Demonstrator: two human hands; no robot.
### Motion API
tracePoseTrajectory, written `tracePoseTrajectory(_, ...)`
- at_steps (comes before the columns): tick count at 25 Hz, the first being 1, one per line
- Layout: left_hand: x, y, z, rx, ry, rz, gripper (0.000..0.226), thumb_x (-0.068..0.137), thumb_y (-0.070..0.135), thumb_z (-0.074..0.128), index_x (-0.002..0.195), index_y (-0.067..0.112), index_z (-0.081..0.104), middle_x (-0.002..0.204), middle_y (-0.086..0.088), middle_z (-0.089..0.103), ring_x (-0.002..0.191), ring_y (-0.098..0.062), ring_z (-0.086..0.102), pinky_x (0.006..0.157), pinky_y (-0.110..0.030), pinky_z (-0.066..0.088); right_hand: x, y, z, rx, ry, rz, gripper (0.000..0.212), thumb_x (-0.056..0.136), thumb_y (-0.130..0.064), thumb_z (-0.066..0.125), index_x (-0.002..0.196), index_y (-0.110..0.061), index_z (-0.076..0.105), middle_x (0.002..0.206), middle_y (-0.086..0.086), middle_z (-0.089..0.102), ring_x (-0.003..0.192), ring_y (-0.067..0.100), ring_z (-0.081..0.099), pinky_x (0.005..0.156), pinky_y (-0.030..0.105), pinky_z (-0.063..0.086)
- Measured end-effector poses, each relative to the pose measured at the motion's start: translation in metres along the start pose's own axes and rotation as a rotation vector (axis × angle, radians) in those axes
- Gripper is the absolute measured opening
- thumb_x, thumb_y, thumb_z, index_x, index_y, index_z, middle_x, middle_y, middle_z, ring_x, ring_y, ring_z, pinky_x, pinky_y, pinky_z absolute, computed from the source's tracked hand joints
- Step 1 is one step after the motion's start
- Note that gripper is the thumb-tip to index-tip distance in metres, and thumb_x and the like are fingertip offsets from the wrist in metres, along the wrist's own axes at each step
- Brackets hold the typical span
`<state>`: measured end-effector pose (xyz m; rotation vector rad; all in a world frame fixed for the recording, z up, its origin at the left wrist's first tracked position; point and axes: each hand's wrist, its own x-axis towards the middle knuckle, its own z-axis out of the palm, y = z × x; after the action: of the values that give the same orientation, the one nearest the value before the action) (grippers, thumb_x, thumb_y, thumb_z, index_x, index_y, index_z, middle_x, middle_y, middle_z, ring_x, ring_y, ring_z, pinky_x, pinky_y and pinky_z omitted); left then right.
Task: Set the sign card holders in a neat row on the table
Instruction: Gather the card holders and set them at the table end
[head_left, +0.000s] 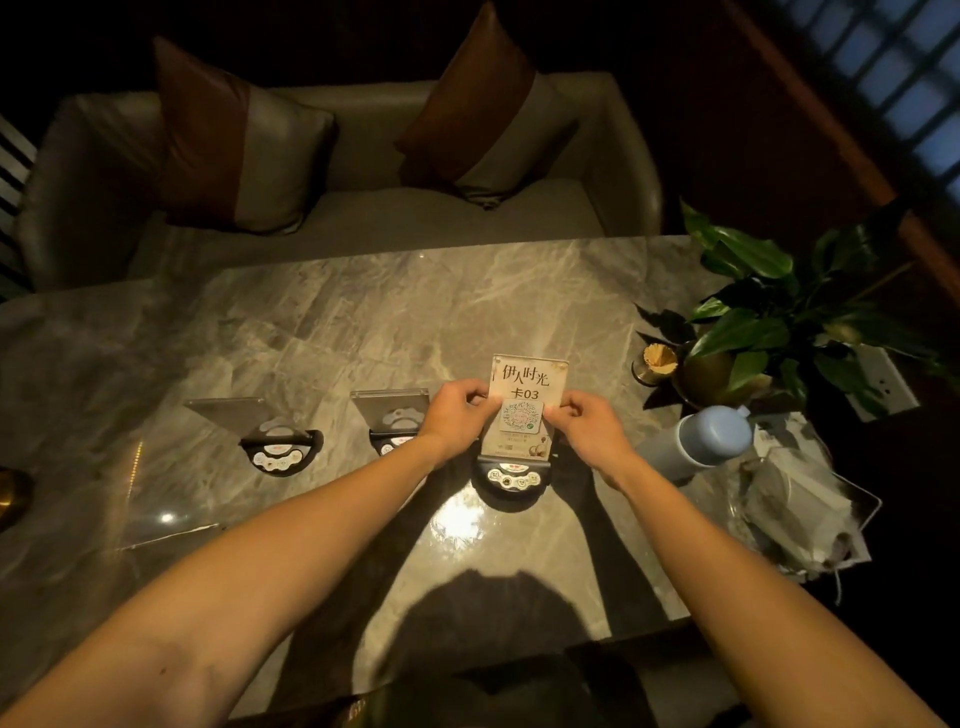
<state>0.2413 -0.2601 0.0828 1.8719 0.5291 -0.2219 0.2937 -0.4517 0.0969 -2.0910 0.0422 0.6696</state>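
Three sign card holders stood in a row on the marble counter (322, 322). The right holder (522, 421) was upright on its dark rounded base and carried a printed card with a small code sticker. The left hand (454, 410) pinched the card's left edge, fingers curled on it, and the right hand (584, 421) pinched the right edge in the same way. The middle holder (392, 415) stood just beside the left hand, partly hidden behind the wrist. The left holder (270, 431) stood well apart from both hands; its clear panel seemed to hold no card, but the light was dim.

To the right of the hands lay a pale blue bottle (701, 439) (on its side), near a potted plant (748, 322) and a small cup of toothpicks (655, 364). Some crumpled plastic bags (795, 504) rested at the counter's right edge.
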Motion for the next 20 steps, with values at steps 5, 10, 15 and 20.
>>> tracePoseTrajectory(5, 0.015, 0.026, -0.014, -0.064, 0.002, 0.037, 0.015, 0.093, 0.026, 0.067, 0.099, 0.016, 0.076, 0.090, 0.001, 0.079, 0.084, -0.017, 0.076, 0.079, -0.045, 0.063, -0.003, -0.045, -0.023, -0.027, 0.036, -0.082, 0.001, 0.096, -0.018, 0.065, 0.097, -0.018, 0.065, 0.097, -0.001, 0.075, 0.083, 0.010, 0.070, 0.064, 0.026, 0.055)
tracePoseTrajectory(10, 0.045, 0.075, -0.028, -0.119, 0.040, 0.131, 0.012, 0.092, 0.029, 0.069, 0.099, 0.020, 0.075, 0.090, 0.005, 0.079, 0.083, -0.013, 0.075, 0.077, -0.040, 0.064, 0.016, -0.093, -0.065, -0.101, 0.012, -0.189, 0.011, 0.095, -0.012, 0.066, 0.105, -0.009, 0.063, 0.081, -0.002, 0.071, 0.069, 0.003, 0.069, 0.052, 0.015, 0.050)
tracePoseTrajectory(15, 0.076, 0.146, -0.028, -0.140, 0.146, 0.226, 0.013, 0.093, 0.028, 0.068, 0.099, 0.019, 0.075, 0.092, 0.007, 0.078, 0.078, -0.007, 0.073, 0.063, -0.023, 0.056, 0.057, -0.143, -0.122, -0.195, 0.019, -0.357, 0.015, 0.093, -0.020, 0.067, 0.107, -0.014, 0.066, 0.099, -0.010, 0.072, 0.080, 0.003, 0.071, 0.063, 0.021, 0.058)
tracePoseTrajectory(20, 0.129, 0.224, -0.003, -0.146, 0.240, 0.300, 0.014, 0.093, 0.027, 0.070, 0.098, 0.015, 0.074, 0.092, 0.006, 0.076, 0.072, -0.001, 0.067, 0.061, -0.020, 0.053, 0.117, -0.177, -0.202, -0.221, 0.014, -0.422, 0.007, 0.093, -0.016, 0.067, 0.097, -0.020, 0.063, 0.105, -0.010, 0.072, 0.083, 0.006, 0.072, 0.064, 0.022, 0.057)
